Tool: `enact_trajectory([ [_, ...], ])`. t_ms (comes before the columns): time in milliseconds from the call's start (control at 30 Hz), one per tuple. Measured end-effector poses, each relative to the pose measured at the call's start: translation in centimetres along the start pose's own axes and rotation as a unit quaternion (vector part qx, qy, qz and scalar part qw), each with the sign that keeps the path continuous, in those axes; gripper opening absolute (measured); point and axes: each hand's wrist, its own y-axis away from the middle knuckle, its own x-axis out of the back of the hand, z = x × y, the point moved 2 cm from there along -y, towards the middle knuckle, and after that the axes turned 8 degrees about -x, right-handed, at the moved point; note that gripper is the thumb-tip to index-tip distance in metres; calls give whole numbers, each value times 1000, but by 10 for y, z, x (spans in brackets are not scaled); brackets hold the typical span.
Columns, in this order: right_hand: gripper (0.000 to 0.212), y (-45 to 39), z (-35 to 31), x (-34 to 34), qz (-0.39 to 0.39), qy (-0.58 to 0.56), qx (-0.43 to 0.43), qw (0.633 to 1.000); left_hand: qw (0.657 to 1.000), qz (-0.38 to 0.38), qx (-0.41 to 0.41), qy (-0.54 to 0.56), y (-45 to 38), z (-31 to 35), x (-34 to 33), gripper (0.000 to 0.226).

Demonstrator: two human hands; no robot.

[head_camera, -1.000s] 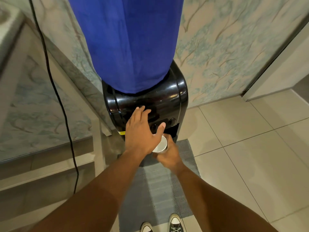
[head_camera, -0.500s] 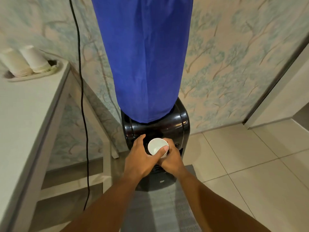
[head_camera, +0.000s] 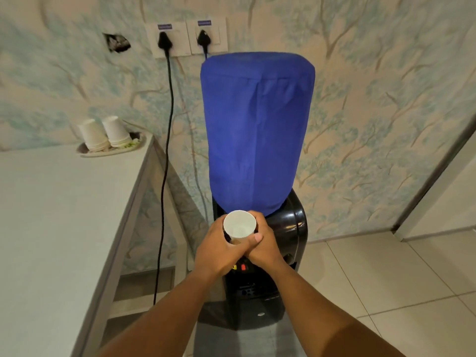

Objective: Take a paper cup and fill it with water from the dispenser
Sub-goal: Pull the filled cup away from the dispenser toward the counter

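Note:
A white paper cup (head_camera: pixel 239 225) is held upright in front of the black water dispenser (head_camera: pixel 291 228), just below its blue cloth-covered bottle (head_camera: pixel 257 135). My left hand (head_camera: pixel 219 251) wraps the cup from the left, thumb across its front. My right hand (head_camera: pixel 265 248) wraps it from the right. The cup's open mouth faces the camera; its inside looks pale, and I cannot tell how much water it holds. The dispenser's red tap button (head_camera: pixel 243 267) shows just below my hands.
A white table (head_camera: pixel 51 228) stands at the left, with a plate (head_camera: pixel 113 150) of stacked upside-down paper cups (head_camera: pixel 104 135) at its far corner. A black cable (head_camera: pixel 164 176) hangs from wall sockets (head_camera: pixel 188 38). Tiled floor (head_camera: pixel 386 279) lies right, a grey mat (head_camera: pixel 257 341) below.
Both hands have lifted the cup away from the tap area to the top of the dispenser. The camera has tilted up, bringing the table, stacked cups and wall sockets into view.

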Motion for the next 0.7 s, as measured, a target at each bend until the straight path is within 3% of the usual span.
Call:
enact_trajectory([
  [233, 63, -5, -40, -24, -17, 14, 37, 999, 999, 23, -8, 34, -6, 3, 38, 88],
  [467, 70, -7, -72, -58, -32, 29, 51, 998, 998, 53, -22, 36, -5, 7, 84, 57],
  [700, 69, -2, -113, -105, -71, 11, 69, 995, 993, 115, -30, 20, 5, 9, 141, 57],
])
